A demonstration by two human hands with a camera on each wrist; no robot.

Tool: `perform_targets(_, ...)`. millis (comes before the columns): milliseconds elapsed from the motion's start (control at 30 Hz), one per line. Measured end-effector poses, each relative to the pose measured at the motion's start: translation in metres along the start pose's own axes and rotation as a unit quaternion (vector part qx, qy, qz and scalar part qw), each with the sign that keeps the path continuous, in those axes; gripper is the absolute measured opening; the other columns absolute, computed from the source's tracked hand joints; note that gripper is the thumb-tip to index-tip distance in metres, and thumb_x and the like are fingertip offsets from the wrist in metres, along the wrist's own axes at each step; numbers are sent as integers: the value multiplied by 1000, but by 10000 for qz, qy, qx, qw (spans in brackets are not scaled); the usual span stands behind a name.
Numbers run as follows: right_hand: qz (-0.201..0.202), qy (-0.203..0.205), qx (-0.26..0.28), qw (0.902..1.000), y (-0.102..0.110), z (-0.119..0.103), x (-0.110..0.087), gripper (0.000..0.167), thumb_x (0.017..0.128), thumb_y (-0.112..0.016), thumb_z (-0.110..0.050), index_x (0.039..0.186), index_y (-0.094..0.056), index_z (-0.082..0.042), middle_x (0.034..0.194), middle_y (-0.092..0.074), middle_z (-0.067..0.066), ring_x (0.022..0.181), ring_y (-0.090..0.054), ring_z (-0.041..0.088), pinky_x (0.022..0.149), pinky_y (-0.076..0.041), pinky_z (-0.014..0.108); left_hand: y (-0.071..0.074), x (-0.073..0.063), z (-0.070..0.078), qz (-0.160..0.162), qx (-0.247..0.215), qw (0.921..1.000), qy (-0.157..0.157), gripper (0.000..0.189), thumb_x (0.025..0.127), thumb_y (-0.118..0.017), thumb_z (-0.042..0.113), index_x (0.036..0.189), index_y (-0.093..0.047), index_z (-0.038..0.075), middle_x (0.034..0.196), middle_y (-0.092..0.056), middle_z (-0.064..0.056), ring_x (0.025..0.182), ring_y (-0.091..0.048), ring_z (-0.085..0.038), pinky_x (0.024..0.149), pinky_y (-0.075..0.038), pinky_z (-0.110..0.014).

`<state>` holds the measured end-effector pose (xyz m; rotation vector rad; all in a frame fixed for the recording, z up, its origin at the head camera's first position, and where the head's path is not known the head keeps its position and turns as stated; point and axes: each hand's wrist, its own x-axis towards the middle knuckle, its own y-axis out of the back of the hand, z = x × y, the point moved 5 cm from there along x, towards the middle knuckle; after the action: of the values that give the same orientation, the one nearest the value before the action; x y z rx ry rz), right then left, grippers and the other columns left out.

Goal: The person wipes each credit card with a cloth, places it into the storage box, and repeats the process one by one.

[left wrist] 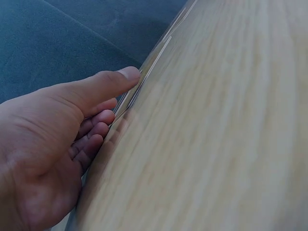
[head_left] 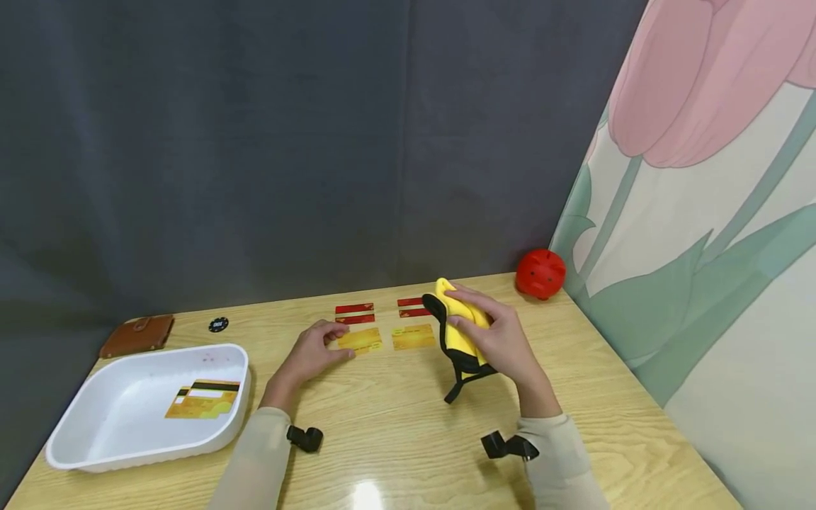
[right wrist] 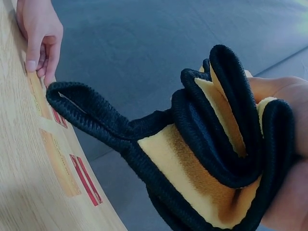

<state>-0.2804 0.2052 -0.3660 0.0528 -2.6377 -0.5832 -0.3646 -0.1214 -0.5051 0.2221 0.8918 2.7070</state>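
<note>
My right hand [head_left: 503, 340] grips a folded yellow cloth [head_left: 462, 322] with black edging and a hanging loop, held above the table. In the right wrist view the cloth [right wrist: 197, 178] fills the middle, its folds bunched against the palm. My left hand [head_left: 312, 358] has thumb and fingers at opposite edges of the left end of a gold card [head_left: 361, 341], which lies on the table. A second gold card [head_left: 413, 337] lies to its right, near the cloth. Behind them are red banded pieces, one group on the left [head_left: 355, 313] and one on the right [head_left: 411, 307], the latter partly covered by the cloth.
A white tray [head_left: 146, 453] stands at left with gold cards [head_left: 202, 400] inside. Behind it lie a brown wallet [head_left: 137, 336] and a black chip [head_left: 218, 324]. At the back right sits a red piggy bank [head_left: 540, 274]. A dark curtain [head_left: 255, 156] borders the table's back.
</note>
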Motion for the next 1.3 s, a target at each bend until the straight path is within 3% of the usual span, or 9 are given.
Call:
perform_targets(167,-11,40,45,10000,-1,0,1,40,91,-80,-13,130,-73,-19,147,-63,5,133,-61,27,87,-56,15,1,3,0,-48,189,9998,-17,48,89,-83,27,132,-67,11,118,-60,-5,107,-56,-21,99,-50,-43)
perform_targets(500,-69,35,140,9999,-7,3,0,40,91,-80,-11,130,-73,-18,146,-63,6,134,-60,25,88,-57,16,3,2,2,-356,431,9982,237,37,88,-84,25,120,-69,12,107,-53,-6,99,-48,-22,89,-45,-38)
perform_targets(767,-16,15,-19,10000,-4,0,0,40,91,-80,-11,130,-73,-18,146,-63,7,133,-62,27,89,-55,13,1,1,7,-550,455,9972,230,37,91,-81,23,122,-64,12,120,-53,-7,114,-50,-25,102,-47,-46)
perform_targets(933,-51,-22,23,10000,-5,1,1,40,91,-80,-12,130,-73,-18,146,-64,6,133,-61,27,89,-55,13,-1,-3,9,-452,428,9977,267,40,93,-79,21,126,-60,9,129,-52,-9,122,-51,-29,106,-47,-49)
perform_targets(1133,-84,-108,-35,9999,-6,5,1,40,92,-80,-14,131,-73,-20,147,-62,6,132,-62,29,86,-56,14,-4,-10,15,-264,634,9975,181,45,94,-78,20,133,-57,10,119,-59,-7,96,-51,-20,84,-47,-37)
perform_targets(1300,-41,-118,-82,9999,-3,6,1,39,92,-79,-15,131,-73,-21,148,-62,6,129,-63,28,85,-56,14,-4,-17,23,157,758,9970,-49,46,93,-78,15,135,-59,14,120,-59,-7,88,-52,-18,77,-47,-32)
